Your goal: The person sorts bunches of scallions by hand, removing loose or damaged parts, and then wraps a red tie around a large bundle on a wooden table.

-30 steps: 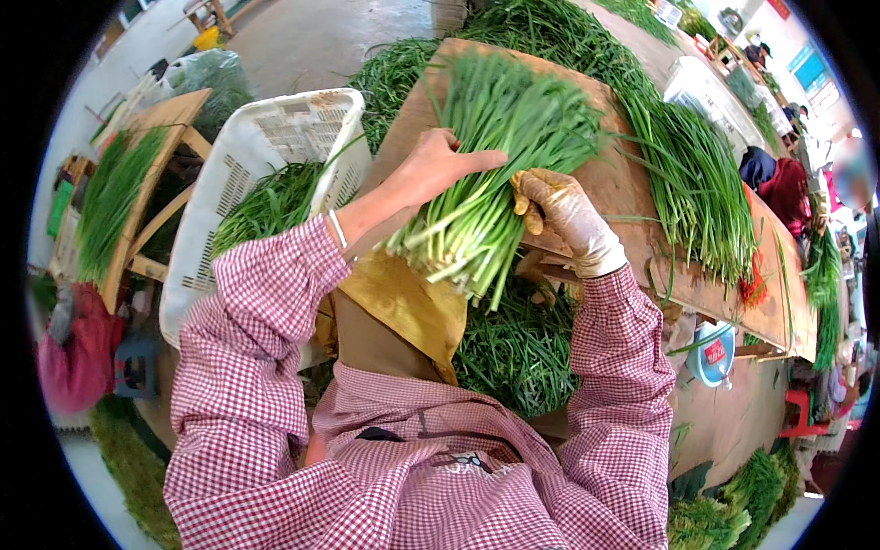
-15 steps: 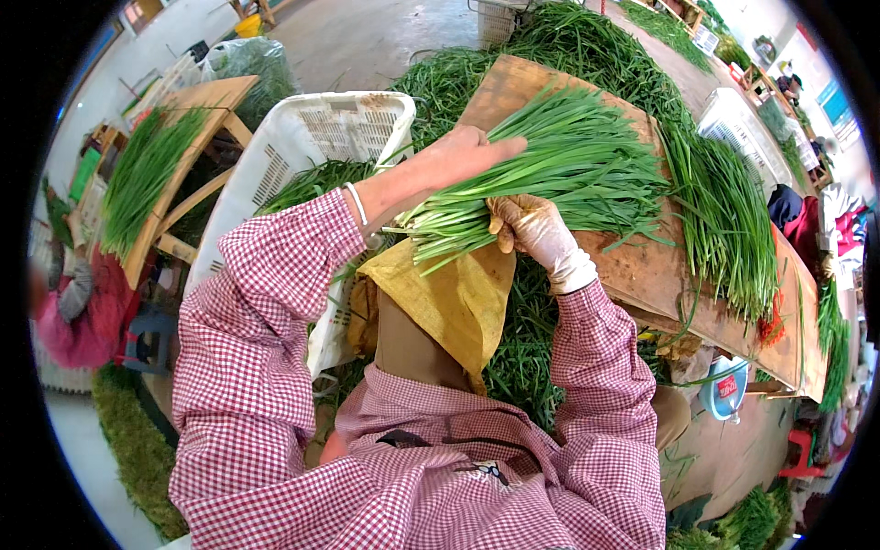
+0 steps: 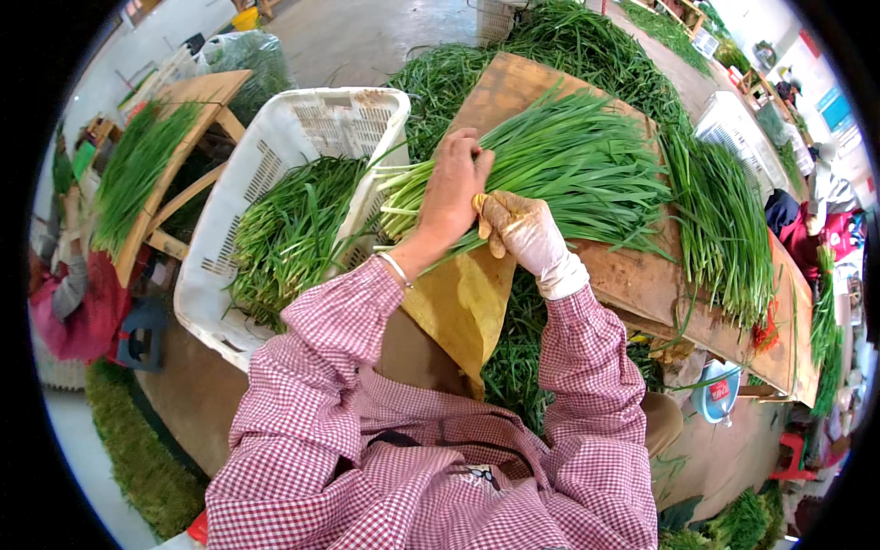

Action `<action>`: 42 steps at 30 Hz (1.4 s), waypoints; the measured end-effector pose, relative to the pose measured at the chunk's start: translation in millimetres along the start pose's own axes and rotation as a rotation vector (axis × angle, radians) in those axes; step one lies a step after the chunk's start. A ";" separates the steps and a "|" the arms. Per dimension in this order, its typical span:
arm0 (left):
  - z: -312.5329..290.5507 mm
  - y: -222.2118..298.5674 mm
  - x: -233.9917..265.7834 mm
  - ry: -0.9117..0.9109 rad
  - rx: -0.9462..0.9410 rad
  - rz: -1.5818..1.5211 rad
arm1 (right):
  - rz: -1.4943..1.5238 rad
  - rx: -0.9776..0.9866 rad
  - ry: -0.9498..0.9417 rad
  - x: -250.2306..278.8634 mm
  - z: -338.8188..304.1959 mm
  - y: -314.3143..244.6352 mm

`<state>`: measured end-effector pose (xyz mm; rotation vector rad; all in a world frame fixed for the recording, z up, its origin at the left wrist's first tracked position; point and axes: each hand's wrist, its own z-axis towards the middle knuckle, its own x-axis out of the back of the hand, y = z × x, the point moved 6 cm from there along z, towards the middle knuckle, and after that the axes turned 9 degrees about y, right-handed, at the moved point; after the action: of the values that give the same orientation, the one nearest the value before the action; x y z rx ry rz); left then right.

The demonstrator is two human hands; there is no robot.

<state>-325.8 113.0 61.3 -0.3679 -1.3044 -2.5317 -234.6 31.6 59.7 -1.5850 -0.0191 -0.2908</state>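
Observation:
A thick bunch of garlic chives [image 3: 577, 165] lies on a slanted wooden board [image 3: 632, 284], its pale stem ends to the left and green leaves fanned to the right. My bare left hand [image 3: 454, 188], a bracelet at its wrist, lies across the stems with fingers curled over the top. From the near side, my gloved right hand [image 3: 530, 234] is closed against the bunch, thumb and fingers pressed together at its lower edge; the fingers' undersides are hidden. The two hands nearly touch. Below the stems, a yellow cloth [image 3: 467, 298] covers my lap.
On the left stands a white plastic crate [image 3: 203, 307] with chives [image 3: 293, 238] inside. A big heap of chives [image 3: 587, 37] lies beyond the board, and another bundle [image 3: 724, 220] hangs over its right side. A blue bucket [image 3: 718, 390] is below; a person [image 3: 82, 312] works at far left.
My left hand has drawn back from above the leaves and curled round the stems. The left arm moved right, uncovering the crate's chives. My right hand shifted slightly left, still closed at the bunch.

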 end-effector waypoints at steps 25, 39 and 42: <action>24.3 39.6 31.5 -1.114 0.191 -0.062 | 0.042 0.032 0.046 8.8 31.9 -80.9; 8.0 32.4 5.4 -1.096 0.059 0.337 | 0.018 -0.086 0.078 -1.9 68.5 -19.2; 1.2 4.4 -2.1 -0.854 -0.140 0.371 | -0.030 -0.031 0.027 -5.1 70.5 -27.0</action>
<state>-322.1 111.8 64.5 -1.6787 -1.1198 -2.1885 -232.5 103.0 84.7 -1.6120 -0.0171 -0.3375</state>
